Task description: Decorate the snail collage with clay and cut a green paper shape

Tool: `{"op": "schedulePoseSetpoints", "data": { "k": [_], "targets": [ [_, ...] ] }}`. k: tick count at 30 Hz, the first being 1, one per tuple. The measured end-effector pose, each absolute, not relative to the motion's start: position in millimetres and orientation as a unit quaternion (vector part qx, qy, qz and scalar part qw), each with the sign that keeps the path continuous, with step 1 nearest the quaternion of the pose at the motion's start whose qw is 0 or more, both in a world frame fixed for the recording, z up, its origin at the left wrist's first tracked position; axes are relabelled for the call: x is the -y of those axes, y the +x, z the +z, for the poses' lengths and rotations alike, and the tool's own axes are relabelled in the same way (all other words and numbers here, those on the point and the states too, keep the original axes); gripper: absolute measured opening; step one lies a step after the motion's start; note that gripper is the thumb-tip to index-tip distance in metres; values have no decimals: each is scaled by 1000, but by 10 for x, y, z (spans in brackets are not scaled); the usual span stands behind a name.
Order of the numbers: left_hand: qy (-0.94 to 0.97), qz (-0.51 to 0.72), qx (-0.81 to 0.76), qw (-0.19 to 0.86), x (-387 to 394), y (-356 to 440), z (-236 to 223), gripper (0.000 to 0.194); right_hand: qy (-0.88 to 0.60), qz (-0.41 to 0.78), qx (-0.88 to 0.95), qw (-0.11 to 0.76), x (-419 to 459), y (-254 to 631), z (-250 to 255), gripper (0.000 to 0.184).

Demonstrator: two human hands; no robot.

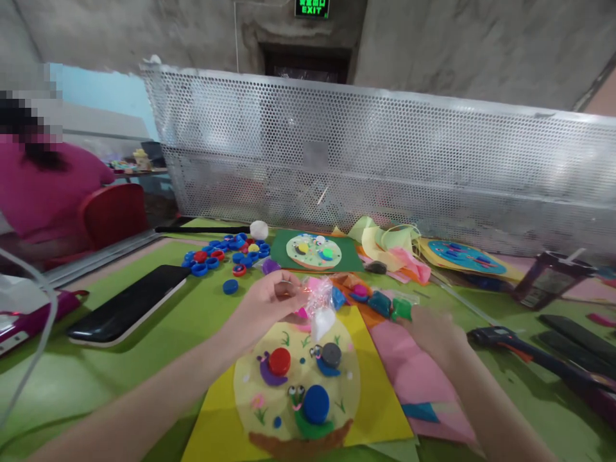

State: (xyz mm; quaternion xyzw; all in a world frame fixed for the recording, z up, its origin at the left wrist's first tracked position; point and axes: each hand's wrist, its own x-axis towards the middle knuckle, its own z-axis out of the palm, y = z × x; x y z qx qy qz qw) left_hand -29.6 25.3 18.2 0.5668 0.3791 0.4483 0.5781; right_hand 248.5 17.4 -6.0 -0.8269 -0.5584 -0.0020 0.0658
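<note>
L hand (283, 292) pinches a clear plastic packet (321, 296), pink and white w/in, over the top edge of a round cream snail pic (308, 377) on yellow card (216, 417), center of green tabletop (139, 350). Three snails w/ cap shells: red cap (280, 362) on purple, gray cap (332, 354) on blue, blue cap (316, 404) on green. R hand (430, 330), well apart, blurred, is at green packet (401, 309); can't tell if gripped.

"EXIT" on sign (312, 8), lit green
</note>
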Motion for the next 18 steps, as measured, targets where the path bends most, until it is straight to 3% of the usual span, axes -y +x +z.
{"op": "schedulePoseSetpoints", "data": {
  "k": [3, 7, 9, 11, 13, 18],
  "targets": [
    [568, 448, -374, 581, -209, -286, 204, 22, -826, -10, 561, 52, -151, 2430, -44, 27],
    [567, 448, -358, 592, -142, -244, 213, 20, -773, -33, 624, 107, -92, 2274, 52, 43],
    [566, 441, -348, 603, -111, -219, 203, 19, -682, 36, 711, 167, -15, 2135, 69, 41],
    [579, 437, -334, 602, -91, -201, 184, 19, -563, 179, 764, 259, 81, 1988, 62, 42],
    [601, 430, -318, 594, -79, -192, 160, 21, -531, 264, 757, 274, 160, 1876, 50, 40],
    [690, 342, -333, 543, -67, -202, 126, 21, -524, 220, 764, 307, 154, 1858, 56, 19]
  ]
}}
